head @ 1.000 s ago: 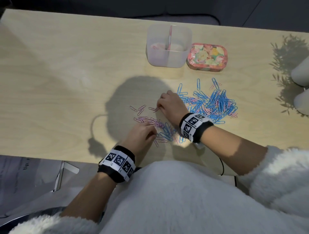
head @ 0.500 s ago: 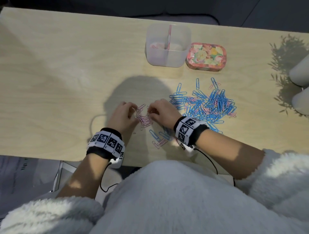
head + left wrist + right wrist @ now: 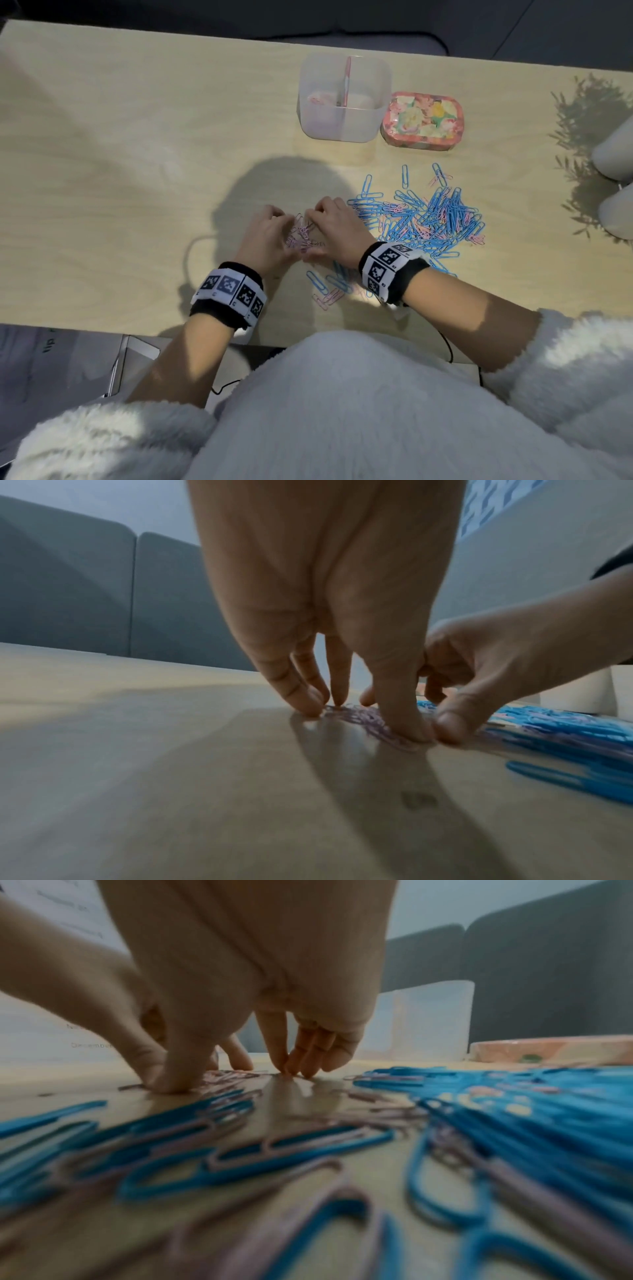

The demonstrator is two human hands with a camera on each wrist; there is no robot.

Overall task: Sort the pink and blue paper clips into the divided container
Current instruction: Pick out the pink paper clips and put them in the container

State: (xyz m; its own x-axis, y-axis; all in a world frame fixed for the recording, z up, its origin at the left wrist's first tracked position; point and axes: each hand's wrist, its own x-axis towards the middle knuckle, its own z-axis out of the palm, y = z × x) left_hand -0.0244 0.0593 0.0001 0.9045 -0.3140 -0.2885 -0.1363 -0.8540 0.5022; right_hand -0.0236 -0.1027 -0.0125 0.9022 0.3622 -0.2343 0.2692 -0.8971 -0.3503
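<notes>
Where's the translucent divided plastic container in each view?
Head: translucent divided plastic container at top centre, left of the floral tin.
Left wrist: not in view.
Right wrist: right of centre, behind the right hand.
Shared landmark: small pile of pink paper clips between both hands.

Only partly readable text: "Decembe…" on a white sheet [image 3: 51,1031] behind the hands in the right wrist view. Wristbands [image 3: 228,292] carry black-and-white square code markers; tiny letters under them unreadable.
</notes>
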